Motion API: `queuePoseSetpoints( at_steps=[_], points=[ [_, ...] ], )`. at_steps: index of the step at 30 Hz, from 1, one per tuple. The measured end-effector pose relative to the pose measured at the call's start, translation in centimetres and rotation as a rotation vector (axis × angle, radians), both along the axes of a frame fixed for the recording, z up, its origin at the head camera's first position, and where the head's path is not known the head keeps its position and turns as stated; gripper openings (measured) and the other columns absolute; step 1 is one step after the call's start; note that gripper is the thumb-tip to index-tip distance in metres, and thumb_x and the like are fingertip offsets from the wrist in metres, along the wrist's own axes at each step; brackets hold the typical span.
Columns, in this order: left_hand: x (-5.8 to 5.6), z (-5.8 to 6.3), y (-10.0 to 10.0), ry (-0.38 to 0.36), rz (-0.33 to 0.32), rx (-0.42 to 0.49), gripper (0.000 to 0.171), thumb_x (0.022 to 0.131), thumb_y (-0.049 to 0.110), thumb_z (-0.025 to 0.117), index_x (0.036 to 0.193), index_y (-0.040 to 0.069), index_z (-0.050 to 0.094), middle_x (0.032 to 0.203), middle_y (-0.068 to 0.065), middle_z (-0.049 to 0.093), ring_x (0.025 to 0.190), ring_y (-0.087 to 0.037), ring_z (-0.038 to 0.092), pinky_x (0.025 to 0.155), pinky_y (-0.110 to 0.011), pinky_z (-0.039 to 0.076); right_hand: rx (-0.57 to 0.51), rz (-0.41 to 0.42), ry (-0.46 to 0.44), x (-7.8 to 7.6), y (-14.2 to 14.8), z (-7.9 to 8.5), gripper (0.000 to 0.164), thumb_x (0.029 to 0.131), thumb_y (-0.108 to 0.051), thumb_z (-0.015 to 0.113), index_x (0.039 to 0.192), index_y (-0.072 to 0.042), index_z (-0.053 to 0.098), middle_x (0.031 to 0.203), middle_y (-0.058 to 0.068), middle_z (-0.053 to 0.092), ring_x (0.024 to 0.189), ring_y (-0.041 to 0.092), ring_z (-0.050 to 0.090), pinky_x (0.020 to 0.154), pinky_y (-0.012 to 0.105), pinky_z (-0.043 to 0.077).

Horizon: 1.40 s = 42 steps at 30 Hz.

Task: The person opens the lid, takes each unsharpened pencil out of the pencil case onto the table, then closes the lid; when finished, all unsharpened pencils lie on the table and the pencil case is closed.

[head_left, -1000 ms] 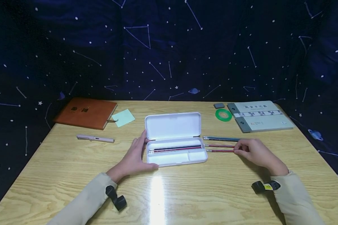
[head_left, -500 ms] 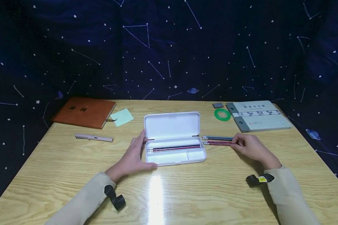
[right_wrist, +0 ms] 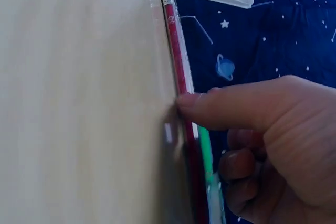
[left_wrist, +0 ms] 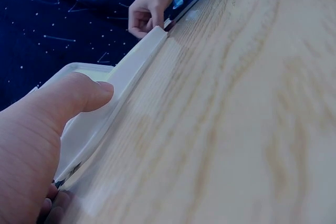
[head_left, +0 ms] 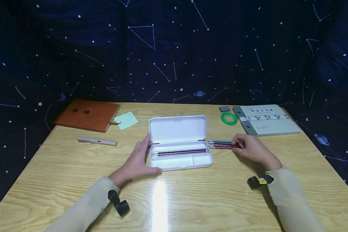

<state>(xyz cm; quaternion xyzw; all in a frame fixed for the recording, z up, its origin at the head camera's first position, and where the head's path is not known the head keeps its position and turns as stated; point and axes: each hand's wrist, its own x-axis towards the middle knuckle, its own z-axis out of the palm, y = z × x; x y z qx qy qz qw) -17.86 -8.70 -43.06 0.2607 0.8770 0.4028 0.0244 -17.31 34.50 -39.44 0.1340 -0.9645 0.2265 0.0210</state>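
A white pencil case (head_left: pixel 177 129) lies with its lid raised in the middle of the table. Two pencils (head_left: pixel 179 152), one dark and one red, lie in its rear compartment. My left hand (head_left: pixel 134 162) holds the case at its left end, thumb at the front and fingers behind. Just right of the case, several pencils (head_left: pixel 220 146) lie close side by side, eraser ends towards it. My right hand (head_left: pixel 250 149) pinches them near their middle; in the right wrist view its thumb presses a red pencil (right_wrist: pixel 179 56). The far ends are hidden behind that hand.
A lilac pen (head_left: pixel 97 141), a brown notebook (head_left: pixel 85 115) and a pale green sticky note (head_left: pixel 127 120) lie to the left. At the back right are a dark eraser (head_left: pixel 224 109), a green tape roll (head_left: pixel 228 118) and a grey-blue ledger (head_left: pixel 268 120).
The right hand has moved left and slightly away from me. The red pencils, apart earlier, now lie against the dark and blue ones. The left hand and the case have stayed put.
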Motion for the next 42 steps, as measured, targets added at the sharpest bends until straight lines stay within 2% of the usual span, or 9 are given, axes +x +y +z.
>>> queuePoseSetpoints(
  at_steps=[7, 13, 17, 23, 30, 37, 42],
  points=[
    [0.0, 0.0, 0.0, -0.016, 0.002, 0.004, 0.134, 0.059, 0.042, 0.088, 0.156, 0.008, 0.001, 0.135, -0.002, 0.049, 0.117, -0.019, 0.038, 0.101, -0.043, 0.037, 0.000, 0.059, -0.049, -1.4, -3.5, 1.3, 0.016, 0.080, -0.010, 0.076, 0.092, -0.010, 0.065, 0.064, -0.003, 0.044, 0.060, 0.012, 0.040, 0.055, 0.025, 0.032],
    [-0.1, 0.0, 0.1, -0.018, 0.007, -0.001, 0.134, 0.059, 0.042, 0.088, 0.156, 0.009, 0.001, 0.135, -0.003, 0.050, 0.118, -0.019, 0.038, 0.101, -0.043, 0.038, -0.023, 0.150, -0.056, -2.4, -6.9, 1.6, 0.012, 0.083, -0.011, 0.074, 0.092, -0.010, 0.066, 0.062, -0.004, 0.043, 0.057, 0.010, 0.041, 0.055, 0.024, 0.033],
    [0.0, 0.1, 0.1, -0.023, 0.006, -0.003, 0.134, 0.059, 0.042, 0.088, 0.156, 0.009, 0.001, 0.135, -0.004, 0.049, 0.118, -0.020, 0.039, 0.101, -0.043, 0.038, -0.025, 0.166, -0.085, -2.7, -8.9, 1.8, 0.008, 0.085, -0.014, 0.072, 0.092, -0.011, 0.068, 0.060, -0.004, 0.043, 0.057, 0.011, 0.041, 0.055, 0.024, 0.033],
    [-0.1, 0.0, 0.1, -0.019, 0.005, -0.008, 0.134, 0.059, 0.042, 0.088, 0.156, 0.008, 0.001, 0.135, -0.004, 0.049, 0.118, -0.019, 0.039, 0.101, -0.043, 0.038, -0.027, 0.215, -0.096, -2.9, -11.3, 1.3, 0.008, 0.085, -0.015, 0.073, 0.093, -0.013, 0.073, 0.057, -0.005, 0.042, 0.056, 0.011, 0.041, 0.055, 0.023, 0.033],
    [-0.2, -0.2, 0.0, 0.000, 0.009, -0.011, 0.134, 0.059, 0.043, 0.087, 0.156, 0.009, 0.001, 0.135, -0.003, 0.050, 0.116, -0.019, 0.039, 0.099, -0.043, 0.039, -0.038, 0.306, -0.041, -2.9, -13.1, 0.6, 0.010, 0.083, -0.013, 0.074, 0.093, -0.010, 0.075, 0.053, -0.008, 0.040, 0.051, 0.006, 0.037, 0.051, 0.021, 0.031],
    [-0.2, -0.1, 0.0, -0.001, 0.007, -0.009, 0.134, 0.059, 0.043, 0.087, 0.156, 0.008, 0.001, 0.135, -0.004, 0.049, 0.116, -0.019, 0.039, 0.099, -0.042, 0.039, 0.056, 0.319, -0.033, -3.2, -15.1, 0.5, 0.012, 0.085, -0.017, 0.073, 0.095, -0.012, 0.077, 0.050, -0.010, 0.041, 0.049, 0.004, 0.036, 0.052, 0.020, 0.030],
    [-0.1, -0.2, 0.1, -0.009, 0.011, -0.008, 0.133, 0.060, 0.042, 0.088, 0.156, 0.009, 0.002, 0.134, -0.003, 0.049, 0.116, -0.018, 0.039, 0.099, -0.042, 0.039, 0.120, 0.317, -0.037, -3.0, -16.5, 0.8, 0.012, 0.087, -0.019, 0.071, 0.095, -0.012, 0.076, 0.060, -0.007, 0.060, 0.055, 0.005, 0.046, 0.059, 0.021, 0.039]
  ],
)
